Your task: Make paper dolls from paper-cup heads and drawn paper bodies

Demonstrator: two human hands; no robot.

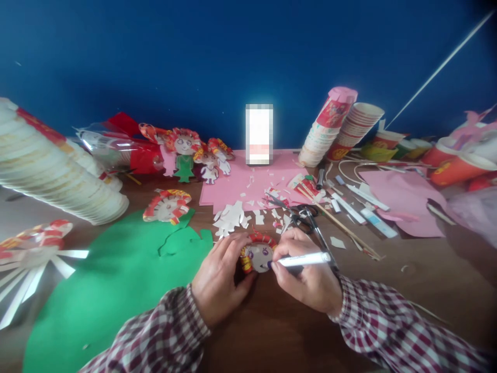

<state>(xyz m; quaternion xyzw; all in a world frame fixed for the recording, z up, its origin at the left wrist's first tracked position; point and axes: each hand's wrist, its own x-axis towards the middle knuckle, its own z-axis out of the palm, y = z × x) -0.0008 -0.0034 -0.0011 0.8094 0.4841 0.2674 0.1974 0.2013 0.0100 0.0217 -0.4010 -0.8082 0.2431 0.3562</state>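
A small paper-cup doll head (pixel 259 260) with drawn eyes and a curled red and yellow rim lies on the brown table in front of me. My left hand (pixel 223 280) is closed round its left side, fingers at the top edge and thumb below. My right hand (pixel 308 282) grips a white marker (pixel 305 259), its dark tip at the lower part of the drawn face. Fingers of that hand also rest near the head's right edge. Behind the hands lie scissors (pixel 305 220) and white paper scraps (pixel 231 218).
Green paper (pixel 104 290) spreads at left beside a leaning cup stack (pixel 58 171). Finished paper dolls (pixel 184 160) stand at the back. Pink sheets (pixel 233 181), more cup stacks (pixel 320 129), a wooden stick (pixel 345 228) and a glue tube (pixel 378 223) lie beyond and to the right.
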